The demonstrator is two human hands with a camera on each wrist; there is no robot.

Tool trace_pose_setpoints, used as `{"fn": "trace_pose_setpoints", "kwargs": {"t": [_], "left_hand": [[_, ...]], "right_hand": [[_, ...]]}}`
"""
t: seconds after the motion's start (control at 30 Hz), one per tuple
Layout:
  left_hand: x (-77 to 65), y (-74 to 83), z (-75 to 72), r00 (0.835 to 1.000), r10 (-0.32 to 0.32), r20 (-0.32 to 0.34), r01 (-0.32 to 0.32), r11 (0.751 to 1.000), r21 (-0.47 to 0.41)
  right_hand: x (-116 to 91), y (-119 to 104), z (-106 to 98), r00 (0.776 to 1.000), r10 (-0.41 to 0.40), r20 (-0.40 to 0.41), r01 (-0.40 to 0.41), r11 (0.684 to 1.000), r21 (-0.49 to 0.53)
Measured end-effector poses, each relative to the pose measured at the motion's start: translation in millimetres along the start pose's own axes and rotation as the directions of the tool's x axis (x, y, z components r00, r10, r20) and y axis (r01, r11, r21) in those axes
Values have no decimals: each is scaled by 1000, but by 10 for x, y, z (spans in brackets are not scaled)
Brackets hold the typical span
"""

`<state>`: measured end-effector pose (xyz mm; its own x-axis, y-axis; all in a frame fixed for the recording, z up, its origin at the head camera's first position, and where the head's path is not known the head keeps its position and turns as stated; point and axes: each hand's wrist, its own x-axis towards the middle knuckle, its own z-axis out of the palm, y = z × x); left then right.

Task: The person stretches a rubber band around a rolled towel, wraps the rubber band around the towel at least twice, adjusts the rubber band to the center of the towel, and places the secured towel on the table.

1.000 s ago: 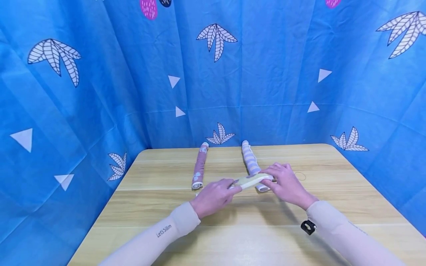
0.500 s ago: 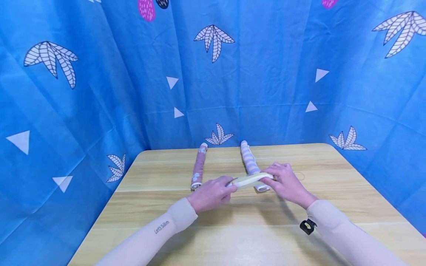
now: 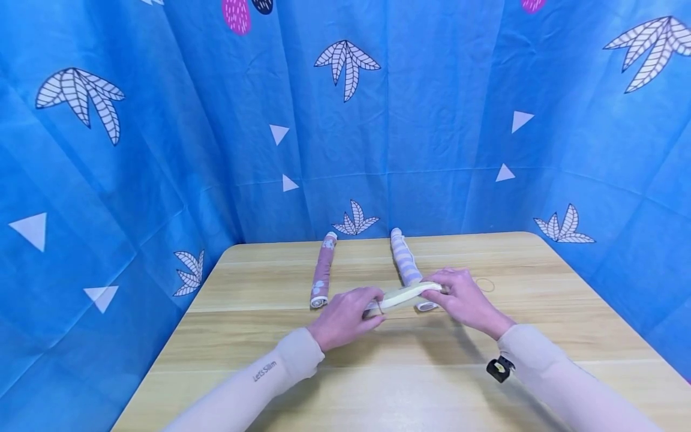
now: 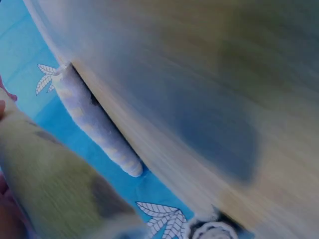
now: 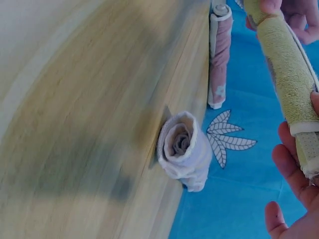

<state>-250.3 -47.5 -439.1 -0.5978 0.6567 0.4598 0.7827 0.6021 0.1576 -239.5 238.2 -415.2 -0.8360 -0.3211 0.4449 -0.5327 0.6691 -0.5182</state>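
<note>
A rolled yellow-green towel (image 3: 402, 296) is held above the table, slanting between both hands. My left hand (image 3: 344, 318) pinches its left end, where a thin brownish band (image 3: 379, 308), apparently a rubber band, crosses the roll. At the other end, my right hand (image 3: 463, 300) grips the roll between thumb and fingers. In the right wrist view, the towel (image 5: 289, 64) shows a terry surface and a white edge strip. Behind the right hand lies a purple-and-white striped towel roll (image 3: 405, 261), its near part partly covered. The left wrist view shows only a blurred stretch of the held towel (image 4: 55, 174).
A mauve towel roll (image 3: 324, 270) with pale flower shapes lies on the wooden table (image 3: 410, 384), left of the striped one. A thin loop (image 3: 485, 285), like a rubber band, rests right of the right hand. Blue patterned curtain (image 3: 432, 120) encloses the table's back and sides.
My left hand has shifted slightly at the towel's left end, and the brownish band is now visible around the roll there. My right hand stays nearly in place.
</note>
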Motion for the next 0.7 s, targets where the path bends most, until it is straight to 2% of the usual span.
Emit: {"fn": "trace_pose_setpoints", "kwargs": {"t": [0.2, 0.43, 0.57, 0.7], "left_hand": [[67, 43, 31, 993, -109, -36, 108, 994, -35], [109, 81, 16, 979, -204, -19, 203, 978, -48], [118, 79, 12, 976, -217, -32, 216, 975, -50], [105, 59, 29, 978, -206, -16, 204, 976, -70]], "right_hand": [[25, -49, 20, 1000, 9, -14, -9, 999, 38], [46, -57, 10, 1000, 9, -29, -7, 998, 63], [54, -46, -10, 999, 23, -29, -21, 997, 77], [42, -20, -20, 998, 53, -23, -50, 993, 105]]}}
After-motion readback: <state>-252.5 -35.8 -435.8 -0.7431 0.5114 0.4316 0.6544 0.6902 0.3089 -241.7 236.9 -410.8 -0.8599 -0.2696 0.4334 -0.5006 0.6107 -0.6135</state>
